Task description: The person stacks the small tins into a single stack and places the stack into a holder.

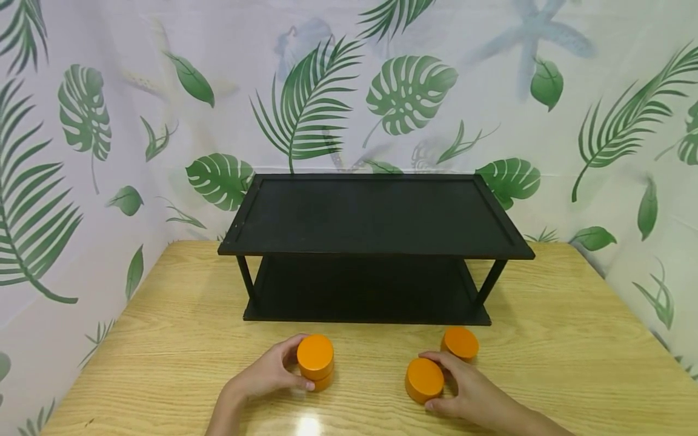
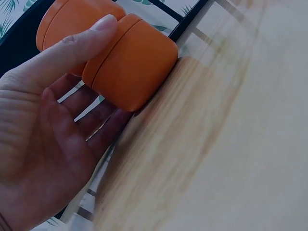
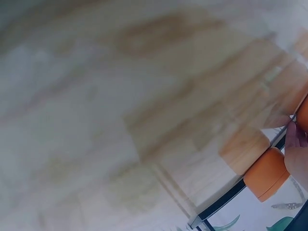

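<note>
In the head view, two round orange containers stand stacked on the table, the upper one (image 1: 315,352) over the lower one (image 1: 325,381). My left hand (image 1: 272,370) grips the upper container from the left, its thumb tip near the join. The left wrist view shows the thumb across the upper container (image 2: 72,24) and reaching the lidded lower one (image 2: 134,62). Over on the right, my right hand (image 1: 466,387) holds a third orange container (image 1: 424,378) between thumb and fingers. Just behind that hand is another orange container (image 1: 460,343), partly hidden by it.
A black two-level shelf (image 1: 371,215) stands behind the containers, its lower board (image 1: 365,290) close to them. The wooden table (image 1: 163,339) stretches to both sides. Leaf-patterned cloth (image 1: 349,91) hangs behind and at the sides.
</note>
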Available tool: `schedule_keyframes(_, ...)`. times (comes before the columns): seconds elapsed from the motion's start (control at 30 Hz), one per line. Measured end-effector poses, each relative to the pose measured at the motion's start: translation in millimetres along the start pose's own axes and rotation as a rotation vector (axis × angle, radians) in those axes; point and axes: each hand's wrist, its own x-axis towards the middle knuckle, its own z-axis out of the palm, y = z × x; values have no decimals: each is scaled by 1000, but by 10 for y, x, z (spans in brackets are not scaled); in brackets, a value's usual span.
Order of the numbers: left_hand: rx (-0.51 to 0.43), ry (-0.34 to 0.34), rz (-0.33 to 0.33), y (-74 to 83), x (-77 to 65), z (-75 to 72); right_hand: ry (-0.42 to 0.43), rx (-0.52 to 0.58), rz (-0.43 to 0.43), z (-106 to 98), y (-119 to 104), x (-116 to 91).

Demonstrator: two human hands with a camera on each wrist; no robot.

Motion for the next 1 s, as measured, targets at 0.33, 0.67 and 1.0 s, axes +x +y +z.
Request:
schedule_keyframes(0.33,-27,-10,2,-4,-13,-2,1,12,30,15,-2,-7)
schedule_keyframes(0.67,-16,-5,11,4,-10,11,5,20,4,22,21,-10)
schedule_keyframes(1.0,3,16,6,-15,36,32,6,15,-14,4,-16,-25)
